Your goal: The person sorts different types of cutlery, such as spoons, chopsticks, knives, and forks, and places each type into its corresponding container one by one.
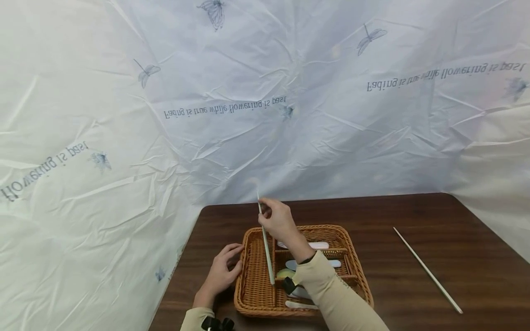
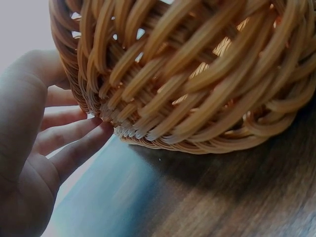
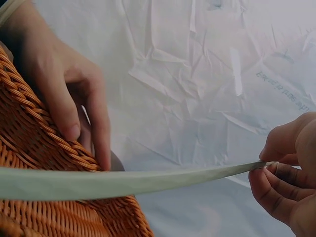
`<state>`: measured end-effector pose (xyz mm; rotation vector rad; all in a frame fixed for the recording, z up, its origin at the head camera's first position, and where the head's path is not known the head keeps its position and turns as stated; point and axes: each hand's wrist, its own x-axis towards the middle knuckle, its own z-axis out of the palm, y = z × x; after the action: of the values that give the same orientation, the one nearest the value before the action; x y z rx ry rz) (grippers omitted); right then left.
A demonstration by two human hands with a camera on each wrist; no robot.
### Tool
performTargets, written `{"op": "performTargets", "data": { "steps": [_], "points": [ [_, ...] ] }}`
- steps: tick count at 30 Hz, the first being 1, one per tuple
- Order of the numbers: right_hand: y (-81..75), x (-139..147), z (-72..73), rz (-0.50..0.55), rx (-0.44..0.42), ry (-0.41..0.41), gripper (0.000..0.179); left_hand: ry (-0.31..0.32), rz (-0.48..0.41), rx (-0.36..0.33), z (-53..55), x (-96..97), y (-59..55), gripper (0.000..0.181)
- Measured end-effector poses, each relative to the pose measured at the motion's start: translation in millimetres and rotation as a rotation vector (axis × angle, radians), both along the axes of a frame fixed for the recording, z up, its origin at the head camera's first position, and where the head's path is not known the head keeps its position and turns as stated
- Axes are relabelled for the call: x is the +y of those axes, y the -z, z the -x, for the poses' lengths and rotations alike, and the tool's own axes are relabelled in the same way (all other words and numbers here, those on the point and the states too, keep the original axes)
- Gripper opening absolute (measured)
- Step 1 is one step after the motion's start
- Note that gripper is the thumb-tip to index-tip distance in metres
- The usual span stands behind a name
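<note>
My right hand (image 1: 278, 218) pinches a pale green chopstick (image 1: 267, 253) near its thin end, between thumb and fingertips. The chopstick slants over the left compartment of a brown wicker basket (image 1: 253, 294), its thick end near the divider; whether it touches there I cannot tell. In the right wrist view the chopstick (image 3: 123, 183) crosses in front of the basket. My left hand (image 1: 223, 269) touches the basket's left side, fingers fairly straight; the left wrist view shows fingertips against the woven wall (image 2: 163, 74). A second chopstick (image 1: 428, 271) lies on the table, right of the basket.
The basket's right compartments hold a pink-white handle (image 1: 319, 245), a pale utensil (image 1: 334, 263), a yellow-green item (image 1: 285, 273) and a white handle (image 1: 300, 305), partly behind my right arm. A dark wooden table (image 1: 389, 303) meets a hanging white printed sheet (image 1: 331, 161).
</note>
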<state>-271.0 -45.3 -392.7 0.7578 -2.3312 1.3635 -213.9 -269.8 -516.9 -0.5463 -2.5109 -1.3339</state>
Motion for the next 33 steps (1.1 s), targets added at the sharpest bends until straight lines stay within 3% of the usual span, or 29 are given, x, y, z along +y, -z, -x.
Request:
{"op": "performTargets", "data": {
  "steps": [5, 13, 24, 33],
  "points": [
    [3.8, -4, -2.4, -0.019, 0.003, -0.014, 0.038, 0.006, -0.001, 0.006, 0.7, -0.4, 0.7, 0.04],
    [10.5, -6, -4.5, -0.056, 0.006, -0.007, 0.038, 0.015, 0.021, 0.096, 1.4, -0.1, 2.4, 0.039],
    [15.6, -8, -8.6, -0.099, -0.011, -0.019, 0.038, 0.011, 0.028, 0.101, 1.6, -0.8, 3.6, 0.039],
    [12.6, -1, -7.3, -0.121, 0.014, 0.018, 0.03, -0.007, 0.012, 0.048, 4.0, 0.1, 2.9, 0.04]
  ]
}}
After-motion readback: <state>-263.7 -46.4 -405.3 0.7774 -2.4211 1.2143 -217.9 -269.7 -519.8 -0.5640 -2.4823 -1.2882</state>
